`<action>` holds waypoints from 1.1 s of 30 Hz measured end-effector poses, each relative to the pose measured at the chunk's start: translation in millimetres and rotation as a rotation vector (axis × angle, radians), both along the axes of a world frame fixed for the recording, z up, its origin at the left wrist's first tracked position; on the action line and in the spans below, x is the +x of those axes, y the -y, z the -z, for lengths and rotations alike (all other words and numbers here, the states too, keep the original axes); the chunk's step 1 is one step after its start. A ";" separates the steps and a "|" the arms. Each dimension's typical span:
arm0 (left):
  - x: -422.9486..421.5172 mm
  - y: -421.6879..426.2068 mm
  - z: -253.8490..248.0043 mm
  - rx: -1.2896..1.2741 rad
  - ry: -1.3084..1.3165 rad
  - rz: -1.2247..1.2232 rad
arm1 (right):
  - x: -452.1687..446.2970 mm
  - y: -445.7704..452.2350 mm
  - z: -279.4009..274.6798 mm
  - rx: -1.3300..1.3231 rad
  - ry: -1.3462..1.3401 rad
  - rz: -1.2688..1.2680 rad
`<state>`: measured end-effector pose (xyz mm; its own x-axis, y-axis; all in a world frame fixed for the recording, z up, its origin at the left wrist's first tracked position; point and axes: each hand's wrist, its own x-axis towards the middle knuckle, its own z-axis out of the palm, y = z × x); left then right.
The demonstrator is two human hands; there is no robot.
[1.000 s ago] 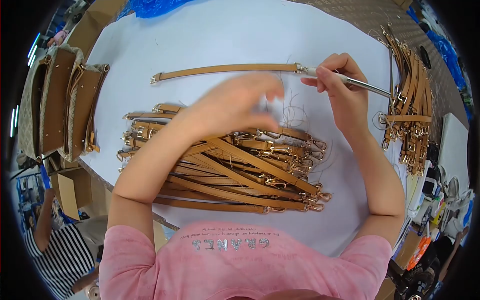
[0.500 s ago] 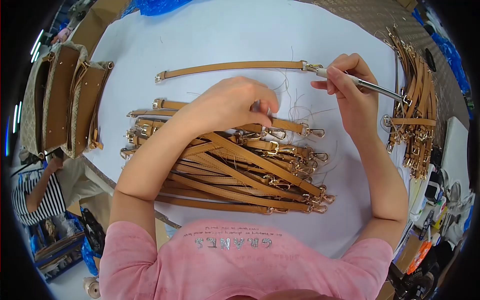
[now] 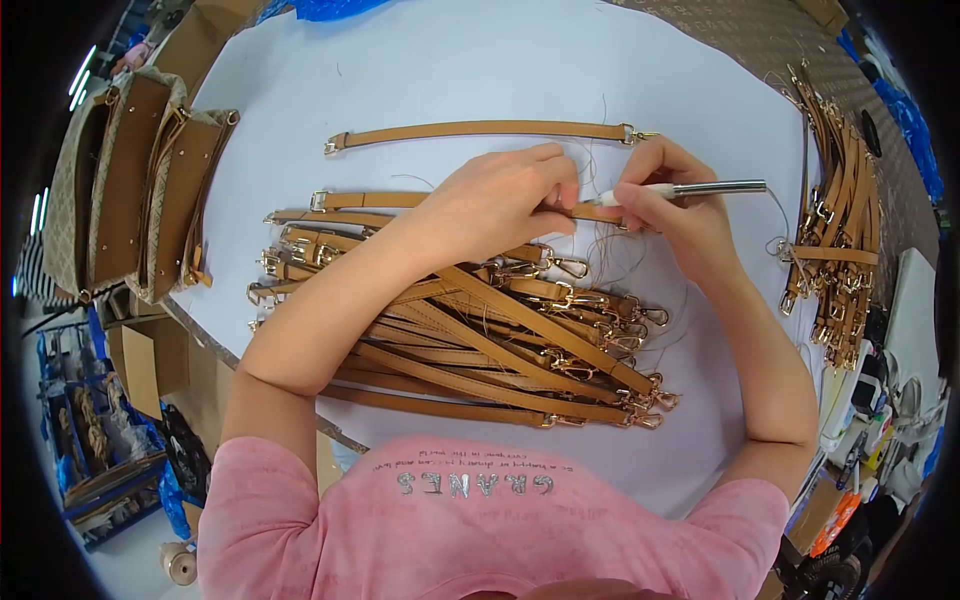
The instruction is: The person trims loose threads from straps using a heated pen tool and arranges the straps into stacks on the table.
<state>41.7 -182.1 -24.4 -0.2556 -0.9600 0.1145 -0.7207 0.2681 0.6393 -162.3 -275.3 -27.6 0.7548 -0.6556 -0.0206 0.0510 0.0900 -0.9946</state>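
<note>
My left hand (image 3: 515, 197) has its fingers closed on a tan strap (image 3: 375, 200) that lies along the top of the pile. Held in my right hand (image 3: 672, 195) is a white and silver pen-like tool (image 3: 715, 187), its white end at the strap near its right end. Loose threads stick out around that spot. Another tan strap (image 3: 480, 130) with metal buckle and clasp lies by itself above both hands. Below the hands spreads a pile of tan straps (image 3: 500, 345) with gold clasps, partly covered by my left forearm.
Brown and patterned bags (image 3: 125, 190) stand at the left. A bundle of tan straps (image 3: 840, 230) hangs over the right table edge. Blue plastic (image 3: 335, 8) lies at the top edge. A cardboard box (image 3: 140, 368) and blue racks (image 3: 95, 430) are at the lower left.
The top strap of the pile has moved up with my left hand. My right hand has brought the tool down from the separate strap to this one. The co-worker at left is now mostly out of view.
</note>
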 end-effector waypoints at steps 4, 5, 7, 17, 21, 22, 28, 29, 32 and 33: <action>8.0 5.8 -6.6 0.205 -0.103 -0.016 | 3.6 0.3 6.2 -0.121 -0.064 -0.056; 9.8 6.5 -6.9 0.207 -0.104 -0.017 | 3.7 0.4 7.8 -0.124 -0.070 -0.064; 13.7 7.6 -8.1 0.264 -0.139 -0.026 | 3.6 0.7 9.8 -0.132 -0.081 -0.080; 17.7 7.8 -5.3 0.204 -0.222 0.016 | 5.1 -4.9 9.3 -0.282 -0.148 -0.101; 17.6 8.8 -10.5 0.388 -0.353 -0.064 | 6.8 -6.9 9.2 -0.283 -0.154 -0.111; 17.0 8.7 -10.7 0.388 -0.362 -0.071 | 6.9 -7.0 9.2 -0.285 -0.157 -0.111; 15.8 9.0 -11.7 0.355 -0.371 -0.079 | 7.2 -7.9 10.5 -0.294 -0.166 -0.109; 15.7 9.1 -11.5 0.352 -0.372 -0.078 | 7.2 -7.9 10.6 -0.297 -0.168 -0.109; 16.5 9.0 -10.2 0.344 -0.375 -0.071 | 7.4 -7.8 10.6 -0.304 -0.172 -0.108; 16.6 8.9 -10.1 0.342 -0.375 -0.070 | 7.2 -7.8 10.7 -0.306 -0.181 -0.110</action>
